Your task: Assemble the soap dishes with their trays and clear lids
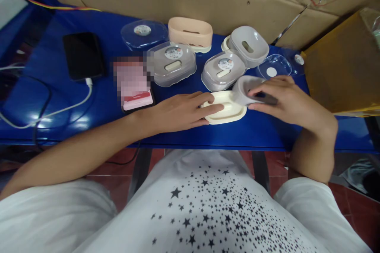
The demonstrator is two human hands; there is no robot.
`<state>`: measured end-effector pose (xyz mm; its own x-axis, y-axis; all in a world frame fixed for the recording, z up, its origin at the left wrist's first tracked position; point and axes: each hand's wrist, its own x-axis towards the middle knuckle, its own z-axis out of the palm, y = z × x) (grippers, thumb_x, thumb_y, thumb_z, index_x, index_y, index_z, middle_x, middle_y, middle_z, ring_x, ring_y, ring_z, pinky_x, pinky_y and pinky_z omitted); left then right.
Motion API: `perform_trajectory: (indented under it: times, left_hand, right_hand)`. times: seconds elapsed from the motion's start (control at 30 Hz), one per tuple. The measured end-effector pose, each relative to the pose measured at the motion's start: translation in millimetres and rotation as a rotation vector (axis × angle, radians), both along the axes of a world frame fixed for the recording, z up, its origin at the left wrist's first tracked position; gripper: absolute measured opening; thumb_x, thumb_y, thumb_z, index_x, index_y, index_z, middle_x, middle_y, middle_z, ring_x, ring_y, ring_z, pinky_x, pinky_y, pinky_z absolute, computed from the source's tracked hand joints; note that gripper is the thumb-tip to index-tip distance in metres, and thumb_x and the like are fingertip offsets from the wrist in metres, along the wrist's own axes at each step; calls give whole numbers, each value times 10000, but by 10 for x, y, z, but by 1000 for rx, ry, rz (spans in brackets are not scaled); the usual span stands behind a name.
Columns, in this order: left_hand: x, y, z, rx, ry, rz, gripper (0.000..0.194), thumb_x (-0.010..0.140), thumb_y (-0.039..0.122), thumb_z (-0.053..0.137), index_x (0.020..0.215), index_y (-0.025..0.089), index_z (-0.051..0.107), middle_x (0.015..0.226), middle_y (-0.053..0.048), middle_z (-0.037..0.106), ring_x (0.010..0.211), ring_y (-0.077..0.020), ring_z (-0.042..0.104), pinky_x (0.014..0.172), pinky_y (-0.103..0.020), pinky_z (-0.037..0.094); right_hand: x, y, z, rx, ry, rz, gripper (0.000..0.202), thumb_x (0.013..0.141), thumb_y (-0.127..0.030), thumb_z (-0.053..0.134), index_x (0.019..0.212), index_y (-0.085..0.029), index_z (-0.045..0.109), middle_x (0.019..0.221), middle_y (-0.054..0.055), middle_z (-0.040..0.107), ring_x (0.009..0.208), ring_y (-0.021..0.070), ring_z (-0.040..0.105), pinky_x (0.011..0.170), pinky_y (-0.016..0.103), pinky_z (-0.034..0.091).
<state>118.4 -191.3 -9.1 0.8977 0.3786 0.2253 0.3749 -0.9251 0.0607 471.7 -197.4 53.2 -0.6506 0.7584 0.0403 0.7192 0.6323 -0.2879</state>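
Note:
My left hand (190, 110) rests on a cream oval tray (225, 115), fingers stretched over its left side. Tilted above the tray's right end is a grey soap box body (242, 91), gripped by my right hand (279, 97) with the fingers around its wall. Just behind them sits a grey soap box with a clear lid (212, 73) and a round label. Farther back, another grey box (252, 43) with a slot leans on a cream base. A clear lid (276, 67) with a white sticker lies behind my right hand.
A peach soap box (190, 31), a second lidded grey box (172, 63) and a loose clear lid (145, 33) stand at the back. Left are a phone (138, 102) and a black device (83, 55) with a white cable (65, 112). A cardboard box (341, 63) bounds the right.

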Motion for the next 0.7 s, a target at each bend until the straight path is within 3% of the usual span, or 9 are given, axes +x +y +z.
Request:
perform_trajectory:
  times: [0.17, 0.37, 0.43, 0.53, 0.6, 0.7]
  left_hand:
    - [11, 26, -1, -41, -69, 40, 669, 1119, 336, 687, 1726, 289, 408, 1677, -175, 535, 1427, -348, 637, 1182, -500, 571]
    - [-43, 110, -52, -163, -56, 9, 696, 1066, 517, 768, 1646, 208, 537, 1722, -234, 485, 1568, -424, 526, 1285, -587, 486]
    - [-56, 119, -71, -182, -26, -7, 748, 1071, 578, 744, 1680, 219, 501, 1792, -228, 403, 1626, -432, 463, 1318, -603, 445]
    - [-61, 109, -57, -169, -4, -2, 742, 1096, 610, 695, 1716, 278, 459, 1831, -184, 366, 1652, -417, 434, 1335, -619, 411]
    - [-58, 83, -14, -145, 3, -3, 728, 1091, 623, 699, 1689, 258, 498, 1818, -189, 388, 1638, -417, 453, 1328, -615, 418]
    - [-51, 27, 70, -120, 11, -3, 653, 1064, 613, 742, 1517, 152, 644, 1732, -237, 485, 1570, -425, 528, 1296, -579, 468]
  right_hand:
    - [-471, -202, -173, 22, 99, 214, 295, 1148, -365, 618, 1422, -299, 707, 1379, 76, 806, 1290, 295, 743, 1185, 530, 478]
    - [-623, -226, -354, 45, 133, 298, 395, 1152, -205, 558, 1498, -317, 713, 1460, 47, 786, 1427, 264, 695, 1215, 508, 549]
    - [-606, -208, -358, 39, 133, 300, 388, 1156, -219, 560, 1497, -309, 719, 1497, 51, 767, 1455, 265, 678, 1229, 509, 552]
    - [-537, -118, -341, 18, 175, 305, 311, 1158, -366, 604, 1424, -333, 762, 1455, 26, 789, 1394, 264, 719, 1201, 495, 574]
    - [-436, -1, -329, 45, 207, 227, 301, 1167, -420, 571, 1373, -341, 777, 1408, 20, 808, 1338, 265, 745, 1176, 502, 579]
    - [-209, 223, -321, 199, 164, -81, 383, 1193, -406, 441, 1427, -313, 730, 1494, 68, 761, 1430, 295, 678, 1225, 563, 507]
